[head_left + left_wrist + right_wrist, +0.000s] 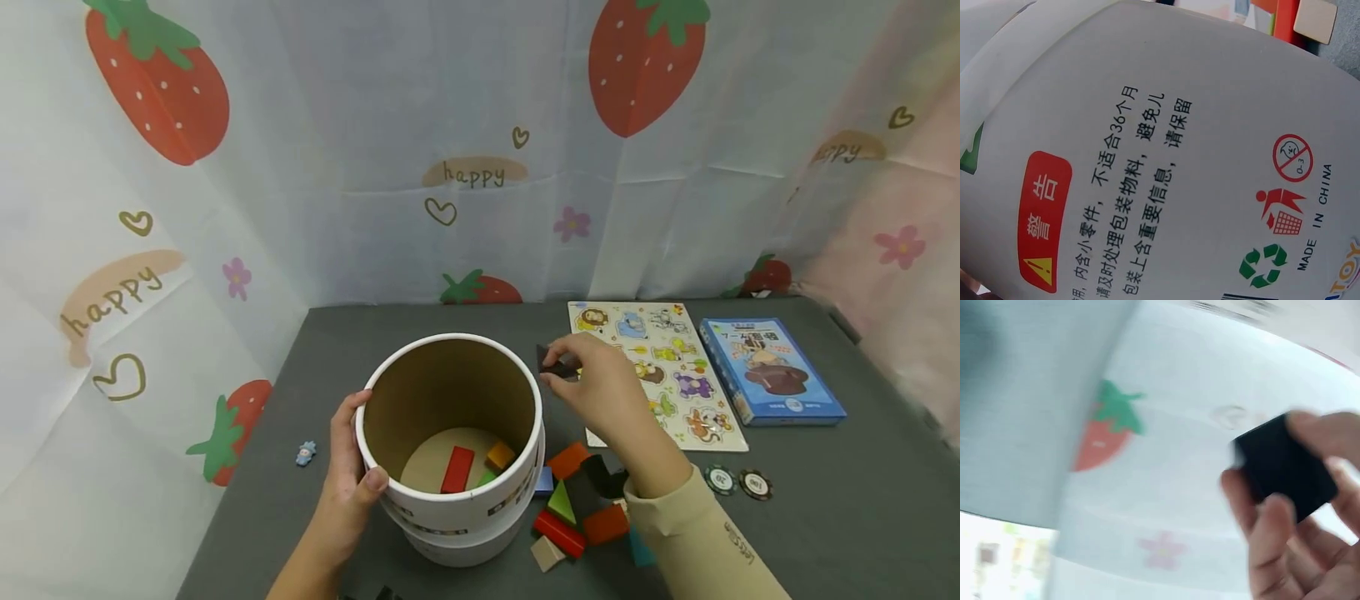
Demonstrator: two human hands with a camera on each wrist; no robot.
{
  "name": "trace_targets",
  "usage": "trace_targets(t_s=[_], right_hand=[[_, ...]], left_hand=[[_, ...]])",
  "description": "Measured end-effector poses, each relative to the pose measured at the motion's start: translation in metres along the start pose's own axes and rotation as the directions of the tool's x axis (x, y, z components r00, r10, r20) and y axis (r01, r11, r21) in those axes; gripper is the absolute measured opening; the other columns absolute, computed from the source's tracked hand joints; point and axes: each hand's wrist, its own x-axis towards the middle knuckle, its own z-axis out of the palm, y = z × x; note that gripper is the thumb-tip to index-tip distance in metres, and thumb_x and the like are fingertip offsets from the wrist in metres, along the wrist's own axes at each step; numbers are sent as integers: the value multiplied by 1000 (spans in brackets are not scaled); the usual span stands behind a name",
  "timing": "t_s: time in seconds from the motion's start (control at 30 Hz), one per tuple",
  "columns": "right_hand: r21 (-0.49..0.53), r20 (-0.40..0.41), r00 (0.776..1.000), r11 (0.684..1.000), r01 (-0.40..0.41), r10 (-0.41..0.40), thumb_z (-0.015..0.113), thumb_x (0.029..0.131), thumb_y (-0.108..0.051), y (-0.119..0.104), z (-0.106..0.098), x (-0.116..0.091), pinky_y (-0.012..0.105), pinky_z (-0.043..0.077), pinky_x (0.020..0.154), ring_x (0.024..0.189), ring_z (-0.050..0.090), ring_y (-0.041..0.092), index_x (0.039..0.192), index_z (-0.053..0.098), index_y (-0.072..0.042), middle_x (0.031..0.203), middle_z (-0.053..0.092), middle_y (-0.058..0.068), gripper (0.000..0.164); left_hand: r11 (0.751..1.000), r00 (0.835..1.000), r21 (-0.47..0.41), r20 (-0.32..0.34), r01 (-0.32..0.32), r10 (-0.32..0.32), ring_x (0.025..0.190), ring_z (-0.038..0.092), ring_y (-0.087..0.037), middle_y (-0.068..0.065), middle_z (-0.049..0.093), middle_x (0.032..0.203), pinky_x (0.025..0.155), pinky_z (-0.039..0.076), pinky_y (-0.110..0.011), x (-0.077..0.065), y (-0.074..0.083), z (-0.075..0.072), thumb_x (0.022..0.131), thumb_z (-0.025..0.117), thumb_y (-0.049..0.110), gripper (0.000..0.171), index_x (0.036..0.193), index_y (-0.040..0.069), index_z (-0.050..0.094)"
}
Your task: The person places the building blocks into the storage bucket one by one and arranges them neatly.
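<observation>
A white cylindrical tub (480, 533) stands on the dark table with its top uncovered. A red block (457, 469), an orange block (500, 455) and part of a green one lie inside. My left hand (348, 483) grips the tub's left side, fingers at the rim and thumb on the near side. Printed warnings on the tub's wall (1210, 156) fill the left wrist view. To the right of the rim, my right hand (600, 379) pinches a black block (1285, 467) between thumb and fingers, above the table and apart from the tub.
Several loose blocks, among them a red one (558, 533), lie right of the tub under my right forearm. Farther right are an animal puzzle board (705, 392), a blue box (780, 375) and two chips (721, 479). A small blue figure (305, 453) lies left.
</observation>
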Motion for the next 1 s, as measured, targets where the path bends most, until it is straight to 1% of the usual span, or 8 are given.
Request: trace_targets(t_s=[0.17, 0.3, 0.4, 0.57, 0.67, 0.77, 0.87, 1.0], right_hand=[[161, -85, 995, 985, 69, -56, 79, 79, -22, -28, -26, -4, 30, 50, 63, 78, 59, 7, 92, 54, -20, 115, 63, -15, 29], [236, -78, 973, 944, 232, -219, 80, 79, -20, -49, -29, -14, 28, 49, 68, 82, 60, 1, 109, 58, -21, 108, 64, -16, 37], [185, -38, 942, 924, 335, -334, 79, 80, -23, -64, -24, -23, 27, 48, 68, 83, 60, 2, 115, 63, -24, 105, 65, -15, 39], [58, 95, 899, 904, 423, -427, 73, 85, -29, -82, -11, -32, 26, 47, 71, 84, 58, 4, 111, 67, -23, 104, 65, -14, 27], [59, 177, 874, 891, 450, -453, 68, 90, -25, -86, -7, -31, 23, 47, 69, 78, 56, 1, 110, 66, -22, 99, 63, -15, 21], [87, 197, 862, 884, 458, -466, 66, 91, -21, -86, -6, -31, 19, 44, 65, 73, 53, 0, 109, 66, -22, 96, 61, -15, 18], [152, 137, 849, 858, 490, -509, 66, 91, -21, -80, -7, -34, 18, 44, 68, 81, 53, 0, 110, 66, -21, 102, 59, -15, 19], [198, -67, 843, 821, 536, -534, 68, 89, -15, -61, -11, -46, 20, 45, 80, 98, 54, 7, 112, 66, -20, 112, 57, -9, 24]], left_hand=[[1000, 1000, 7, -6, 5, -5, 123, 34, -41, -23, 21, 145, 94, 40, -32, 1, 1, 0, 94, 55, 42, 76, 149, 13, 12], [1000, 1000, 14, -6, 13, -13, 124, 32, -43, -21, 20, 146, 95, 40, -32, 2, 2, -1, 93, 55, 41, 75, 149, 13, 12], [1000, 1000, 14, -12, 24, -24, 124, 31, -43, -21, 20, 146, 95, 39, -32, 3, 3, -1, 93, 55, 41, 75, 149, 14, 13], [999, 998, 25, -32, 48, -48, 125, 29, -44, -19, 20, 146, 95, 38, -32, 2, 4, 0, 93, 54, 43, 74, 149, 16, 14], [998, 998, 28, -33, 61, -60, 125, 28, -45, -18, 20, 146, 96, 37, -32, 2, 4, 0, 93, 53, 44, 73, 149, 17, 14], [997, 997, 28, -35, 74, -73, 125, 27, -45, -17, 20, 146, 96, 37, -33, 2, 4, 0, 93, 53, 44, 73, 149, 19, 14], [997, 997, 27, -36, 71, -70, 125, 28, -44, -17, 21, 146, 96, 37, -32, 2, 4, -1, 93, 53, 43, 72, 149, 18, 14], [999, 999, 19, -20, 47, -47, 125, 29, -43, -19, 21, 146, 96, 38, -33, 4, 4, -1, 93, 53, 40, 72, 149, 16, 14]])
